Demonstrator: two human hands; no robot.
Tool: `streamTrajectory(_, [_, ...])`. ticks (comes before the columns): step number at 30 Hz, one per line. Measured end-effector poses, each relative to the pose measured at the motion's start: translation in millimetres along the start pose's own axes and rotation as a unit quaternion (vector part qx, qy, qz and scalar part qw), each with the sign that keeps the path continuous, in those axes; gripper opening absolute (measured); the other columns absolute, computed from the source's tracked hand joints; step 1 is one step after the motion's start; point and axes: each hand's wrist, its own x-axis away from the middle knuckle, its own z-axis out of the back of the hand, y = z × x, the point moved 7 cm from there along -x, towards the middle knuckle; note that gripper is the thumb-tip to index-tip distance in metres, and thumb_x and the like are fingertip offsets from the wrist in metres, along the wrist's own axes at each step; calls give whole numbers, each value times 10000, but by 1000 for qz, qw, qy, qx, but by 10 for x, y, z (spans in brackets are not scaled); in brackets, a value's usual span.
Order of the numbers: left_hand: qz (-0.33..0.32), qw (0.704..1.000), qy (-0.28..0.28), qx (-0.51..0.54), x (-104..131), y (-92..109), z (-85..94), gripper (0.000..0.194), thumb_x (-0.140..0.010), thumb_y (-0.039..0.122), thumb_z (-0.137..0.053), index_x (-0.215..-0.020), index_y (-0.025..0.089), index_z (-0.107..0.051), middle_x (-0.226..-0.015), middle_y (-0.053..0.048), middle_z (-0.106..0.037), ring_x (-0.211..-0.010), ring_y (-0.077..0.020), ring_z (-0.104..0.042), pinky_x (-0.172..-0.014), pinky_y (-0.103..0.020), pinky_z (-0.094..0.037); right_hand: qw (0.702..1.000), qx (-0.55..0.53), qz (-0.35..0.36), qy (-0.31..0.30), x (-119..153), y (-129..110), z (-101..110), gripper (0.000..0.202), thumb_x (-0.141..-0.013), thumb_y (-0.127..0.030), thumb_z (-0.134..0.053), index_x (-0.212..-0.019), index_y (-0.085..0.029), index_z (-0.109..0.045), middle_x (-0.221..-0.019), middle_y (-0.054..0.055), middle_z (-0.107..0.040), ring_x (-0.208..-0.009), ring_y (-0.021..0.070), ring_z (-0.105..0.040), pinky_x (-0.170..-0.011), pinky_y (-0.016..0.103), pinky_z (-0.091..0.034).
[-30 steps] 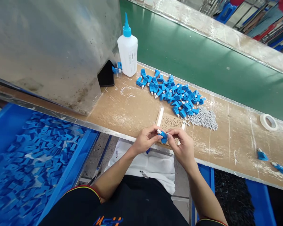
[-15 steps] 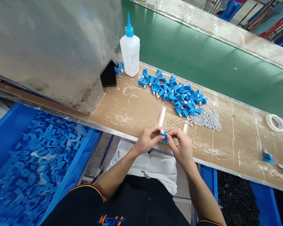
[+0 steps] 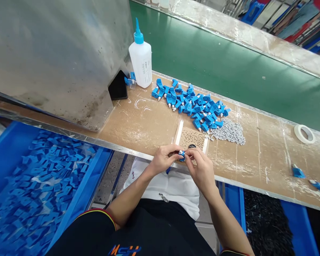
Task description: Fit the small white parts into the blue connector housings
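Observation:
Between my hands, over the front edge of the bench, is a small blue plastic part (image 3: pixel 181 158) with a white piece at its top. My left hand (image 3: pixel 164 158) is closed, pinching it from the left with thumb and index finger. From the right, my right hand (image 3: pixel 201 167) pinches at its edge; any smaller piece in those fingertips is hidden. Just beyond the right fingers shows a dark, shiny, rounded thing (image 3: pixel 192 146), mostly covered. Behind the hands lies a board dotted with tiny dark pieces (image 3: pixel 190 137), flanked by white strips (image 3: pixel 179 132).
Blue parts with white tips (image 3: pixel 200 106) are heaped beyond the board, beside small grey pieces (image 3: pixel 232 131). A white bottle (image 3: pixel 140 64), a black phone-like slab (image 3: pixel 118 86) and a tape roll (image 3: pixel 304 134) stand around. Bins of blue parts (image 3: pixel 56 177) and black pieces (image 3: pixel 266 220) flank me.
The view has shifted slightly. The blue part has turned and sits lower in my fingers, my right fingers have closed in on it, and the dark rounded thing now shows behind them.

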Motion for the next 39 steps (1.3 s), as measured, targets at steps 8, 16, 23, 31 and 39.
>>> streamTrajectory(8, [36, 996, 45, 71, 84, -12, -45, 336, -808, 442, -776, -988, 159, -787, -970, -104, -789, -895, -221, -740, -833, -314, -602, 993, -108, -14, 39, 124, 125, -17, 94, -932, -218, -606, -1026, -230, -610, -928, 37, -641, -690, 149, -588, -614, 288, -505])
streamTrajectory(16, [86, 991, 88, 60, 198, 105, -261, 469, -850, 454, -717, -1198, 140, -699, -1184, -155, -761, -1078, -259, -739, -960, -371, -600, 988, -54, -2, 148, 236, -23, 46, 34, -930, -194, -591, -933, -225, -604, -849, 28, -604, -706, 158, -583, -617, 292, -516])
streamTrajectory(23, [68, 997, 39, -26, -5, 216, -427, 390, -905, 452, -638, -1123, 138, -710, -1071, -123, -784, -903, -229, -761, -841, -340, -627, 977, -15, -23, 210, 266, 54, 104, 52, -951, -208, -564, -912, -222, -595, -792, 11, -567, -623, 143, -540, -561, 275, -475])
streamTrajectory(31, [-108, 910, -174, -361, -917, 502, -598, 266, -969, 260, -541, -1164, 177, -702, -1208, -137, -720, -1070, -261, -678, -969, -436, -538, 942, 147, -113, 279, 565, 1025, 1131, 52, -895, -289, -587, -932, -258, -604, -769, 53, -619, -649, 228, -573, -565, 365, -444])
streamTrajectory(39, [-200, 672, -251, -667, -1428, 208, -687, 265, -912, 48, -450, -1046, 112, -669, -1048, -194, -652, -1032, -318, -610, -864, -439, -531, 819, 396, -327, 255, 1108, 2453, 2788, 151, -846, -225, -596, -706, -174, -623, -785, 207, -621, -880, 339, -607, -732, 455, -419])
